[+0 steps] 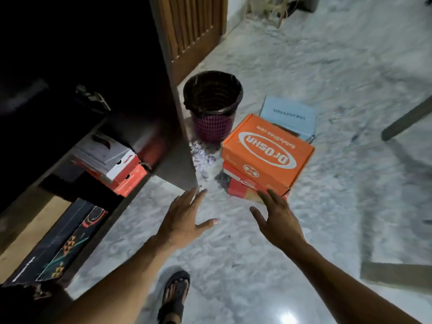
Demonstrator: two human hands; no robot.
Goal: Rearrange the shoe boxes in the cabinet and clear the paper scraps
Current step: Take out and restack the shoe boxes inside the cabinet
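Orange shoe box (266, 153) sits on a red box (240, 187) on the floor (339, 206). Right hand (278, 220), fingers spread and holding nothing, may just touch the red box at its 6 o'clock. Left hand (184, 218) is spread and empty too. Paper scraps (203, 157) lie at the orange shoe box's 9 o'clock, near the bin (211, 104).

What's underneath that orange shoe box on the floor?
The orange box sits on a red box, whose near edge and corner show. The orange box covers the rest of its lid, so anything else under there is hidden.
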